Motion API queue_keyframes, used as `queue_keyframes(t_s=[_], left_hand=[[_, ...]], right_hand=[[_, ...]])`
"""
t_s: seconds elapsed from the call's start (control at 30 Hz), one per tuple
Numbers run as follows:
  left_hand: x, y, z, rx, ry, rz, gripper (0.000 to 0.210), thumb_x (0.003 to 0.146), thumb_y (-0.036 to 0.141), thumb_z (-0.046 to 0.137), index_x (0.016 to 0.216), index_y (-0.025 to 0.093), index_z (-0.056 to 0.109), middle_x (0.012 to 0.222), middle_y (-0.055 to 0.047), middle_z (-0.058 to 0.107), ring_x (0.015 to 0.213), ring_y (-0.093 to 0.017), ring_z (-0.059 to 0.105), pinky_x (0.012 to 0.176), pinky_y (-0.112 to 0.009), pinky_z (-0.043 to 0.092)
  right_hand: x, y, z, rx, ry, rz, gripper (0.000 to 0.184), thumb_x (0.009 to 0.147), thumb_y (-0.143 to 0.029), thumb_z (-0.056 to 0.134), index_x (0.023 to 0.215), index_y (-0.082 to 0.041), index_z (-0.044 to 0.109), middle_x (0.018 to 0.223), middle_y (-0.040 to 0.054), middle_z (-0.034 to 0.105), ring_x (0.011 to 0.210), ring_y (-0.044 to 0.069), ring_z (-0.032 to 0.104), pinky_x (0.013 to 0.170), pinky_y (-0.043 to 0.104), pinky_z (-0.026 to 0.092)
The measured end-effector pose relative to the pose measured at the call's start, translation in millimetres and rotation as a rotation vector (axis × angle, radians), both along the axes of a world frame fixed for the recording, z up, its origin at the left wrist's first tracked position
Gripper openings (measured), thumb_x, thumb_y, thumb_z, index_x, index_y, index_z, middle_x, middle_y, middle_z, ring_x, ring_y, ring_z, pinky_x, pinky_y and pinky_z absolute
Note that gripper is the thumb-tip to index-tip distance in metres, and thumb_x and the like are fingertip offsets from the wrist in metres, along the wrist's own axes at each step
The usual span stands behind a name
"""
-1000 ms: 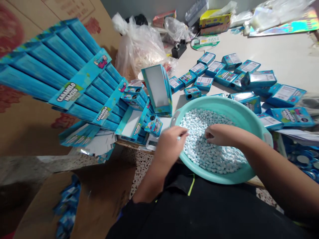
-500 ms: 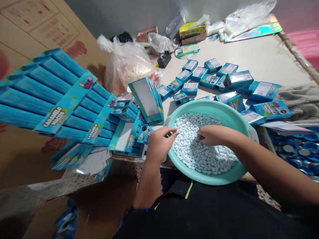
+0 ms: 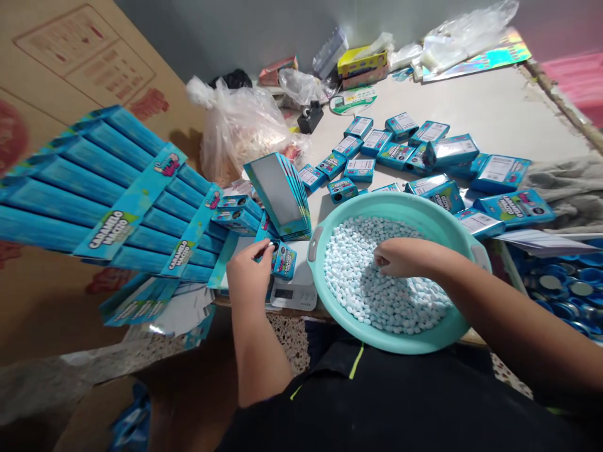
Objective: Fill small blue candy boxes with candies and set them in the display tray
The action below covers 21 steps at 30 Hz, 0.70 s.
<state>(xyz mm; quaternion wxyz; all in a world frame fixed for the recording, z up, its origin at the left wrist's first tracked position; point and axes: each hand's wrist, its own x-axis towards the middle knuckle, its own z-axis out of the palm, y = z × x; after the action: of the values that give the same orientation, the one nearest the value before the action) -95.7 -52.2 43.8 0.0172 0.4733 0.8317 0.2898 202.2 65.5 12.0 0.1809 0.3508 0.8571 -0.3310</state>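
Observation:
My left hand (image 3: 249,276) is closed in a pinch, with a small white candy at its fingertips. It hovers at the upper left of a small blue candy box (image 3: 284,261) that rests on a white digital scale (image 3: 296,296). My right hand (image 3: 400,257) reaches into a turquoise basin (image 3: 400,342) of pale blue and white candies (image 3: 348,276). Its fingers are curled against the candies, and whatever they hold is hidden.
Filled-looking blue boxes (image 3: 360,168) lie scattered behind the basin. Long blue cartons (image 3: 136,201) fan out at left, beside open display trays (image 3: 277,194). A clear bag (image 3: 245,125) stands behind them. Blue-rimmed round pieces (image 3: 565,282) fill a container at right.
My left hand has moved left from the basin's edge to the box on the scale, bringing the scale into view. My right hand stays among the candies, almost unmoved.

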Motion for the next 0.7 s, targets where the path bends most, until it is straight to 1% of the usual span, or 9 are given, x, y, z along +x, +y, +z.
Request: queue_keyframes(t_s=[0.2,0.27,0.33,0.43,0.47,0.53,0.57,0.63,0.7], left_hand=[[-5,-3,6.1,-0.120,0.020,-0.091,0.031,0.090,0.028,0.066,0.117,0.022,0.079,0.116,-0.010,0.077,0.107,-0.031,0.072,0.098,-0.044,0.058],[-1,-5,7.4,-0.022,0.085,-0.139,0.032,0.092,0.027,0.062,0.121,0.021,0.077,0.120,-0.011,0.075,0.110,-0.030,0.070,0.098,-0.044,0.057],[15,-7,5.0,0.167,0.171,-0.205,0.028,0.096,0.025,0.058,0.117,0.019,0.076,0.117,-0.011,0.075,0.109,-0.026,0.070,0.098,-0.041,0.056],[60,-11,-6.1,0.326,0.184,-0.465,0.023,0.099,0.020,0.054,0.108,0.018,0.074,0.104,-0.008,0.076,0.101,-0.020,0.070,0.093,-0.036,0.056],[78,-12,-11.1,0.279,0.152,-0.624,0.022,0.099,0.019,0.053,0.107,0.018,0.074,0.101,-0.007,0.075,0.099,-0.019,0.069,0.091,-0.034,0.055],[113,-12,-20.5,0.045,0.129,-0.952,0.019,0.099,0.021,0.054,0.099,0.019,0.073,0.096,-0.006,0.074,0.096,-0.019,0.069,0.086,-0.033,0.054],[126,-12,-24.3,-0.088,0.147,-1.053,0.018,0.099,0.023,0.055,0.096,0.018,0.073,0.094,-0.006,0.072,0.093,-0.020,0.068,0.082,-0.034,0.053],[143,-8,-29.2,-0.308,0.165,-1.119,0.018,0.097,0.030,0.059,0.093,0.017,0.072,0.094,-0.007,0.070,0.090,-0.022,0.068,0.078,-0.035,0.052],[147,-4,-30.8,-0.431,0.145,-1.102,0.021,0.095,0.036,0.064,0.096,0.017,0.072,0.098,-0.008,0.070,0.092,-0.024,0.067,0.077,-0.036,0.051]], right_hand=[[1,1,-1.0,-0.001,0.000,-0.004,0.029,0.088,-0.020,0.065,0.115,-0.021,0.073,0.105,0.0115,0.075,0.089,0.027,0.067,0.066,0.033,0.041],[2,2,-0.2,0.000,-0.015,0.007,0.030,0.088,-0.020,0.064,0.117,-0.020,0.072,0.106,0.0109,0.075,0.090,0.027,0.067,0.065,0.033,0.040],[2,2,0.1,0.006,-0.025,0.020,0.032,0.088,-0.019,0.064,0.119,-0.019,0.072,0.106,0.0101,0.075,0.089,0.026,0.067,0.065,0.032,0.039],[2,2,-1.1,0.020,-0.053,0.034,0.031,0.090,-0.022,0.064,0.119,-0.019,0.072,0.105,0.0095,0.075,0.088,0.025,0.067,0.065,0.032,0.038],[2,2,-1.9,0.020,-0.060,0.041,0.029,0.090,-0.023,0.063,0.118,-0.019,0.072,0.104,0.0094,0.075,0.087,0.025,0.067,0.065,0.032,0.038],[1,2,-3.9,0.023,-0.066,0.078,0.025,0.091,-0.022,0.061,0.112,-0.018,0.075,0.101,0.0092,0.076,0.086,0.024,0.066,0.066,0.031,0.038],[1,2,-4.8,0.030,-0.067,0.105,0.024,0.091,-0.020,0.059,0.108,-0.017,0.076,0.098,0.0092,0.076,0.085,0.023,0.066,0.066,0.031,0.037],[-1,2,-6.0,0.040,-0.073,0.155,0.023,0.090,-0.018,0.057,0.102,-0.016,0.077,0.094,0.0091,0.076,0.080,0.022,0.064,0.066,0.031,0.036],[-2,3,-6.1,0.037,-0.085,0.170,0.022,0.089,-0.018,0.058,0.098,-0.016,0.077,0.090,0.0086,0.076,0.077,0.021,0.063,0.065,0.031,0.036]])
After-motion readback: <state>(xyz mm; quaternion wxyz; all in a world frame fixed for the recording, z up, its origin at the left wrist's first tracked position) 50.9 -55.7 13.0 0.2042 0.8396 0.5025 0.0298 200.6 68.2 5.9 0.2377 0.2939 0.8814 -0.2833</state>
